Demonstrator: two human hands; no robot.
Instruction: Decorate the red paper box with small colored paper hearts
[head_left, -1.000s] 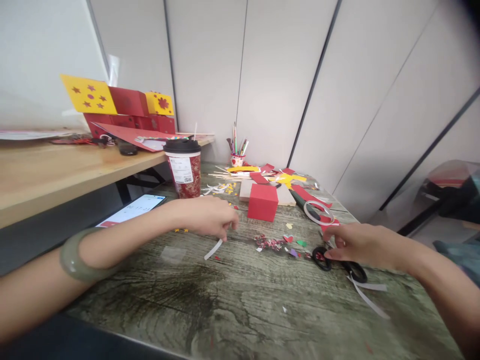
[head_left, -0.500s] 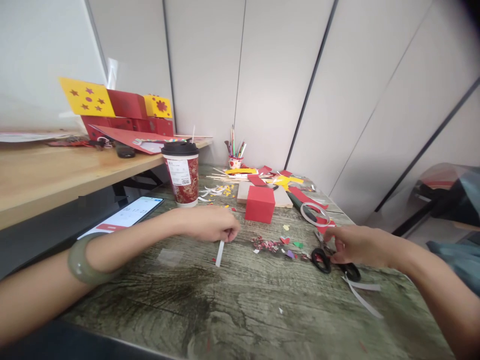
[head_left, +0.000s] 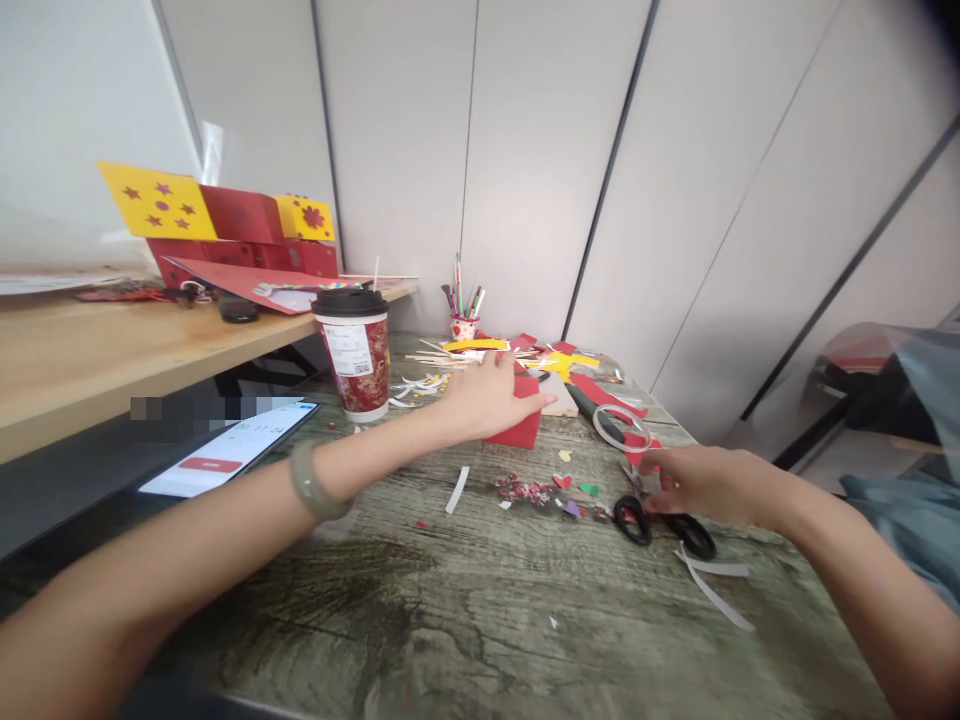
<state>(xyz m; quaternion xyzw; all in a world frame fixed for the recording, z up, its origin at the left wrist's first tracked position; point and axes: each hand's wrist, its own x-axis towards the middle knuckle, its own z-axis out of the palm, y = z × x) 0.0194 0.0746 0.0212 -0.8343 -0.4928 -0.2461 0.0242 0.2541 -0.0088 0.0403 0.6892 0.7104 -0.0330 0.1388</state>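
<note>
My left hand (head_left: pixel 496 397) reaches over the red paper box (head_left: pixel 519 428), its thumb stretched across the top and its fingers apart. Whether it touches the box I cannot tell; the hand covers part of it. On the table in front lies a short white paper strip (head_left: pixel 457 490), free of both hands. My right hand (head_left: pixel 701 483) is at the right, thumb and fingers bent around the middle of black-handled scissors (head_left: pixel 632 521), which lie on the table. Beside the scissor handles are thin white strips (head_left: pixel 716 592).
A lidded paper cup (head_left: pixel 352 360) and a phone (head_left: pixel 225 455) stand and lie at left. Behind are a tape roll (head_left: pixel 622 428), a pencil cup (head_left: pixel 464 328) and yellow paper (head_left: pixel 566 361). Colourful scraps (head_left: pixel 529 490) lie mid-table. A wooden shelf (head_left: pixel 150 350) holds red and yellow boxes (head_left: pixel 240 213).
My left hand has let go of the white strip, leaving it on the table, and moved forward and right to the red box, fingers opening. My right hand stays at the scissors.
</note>
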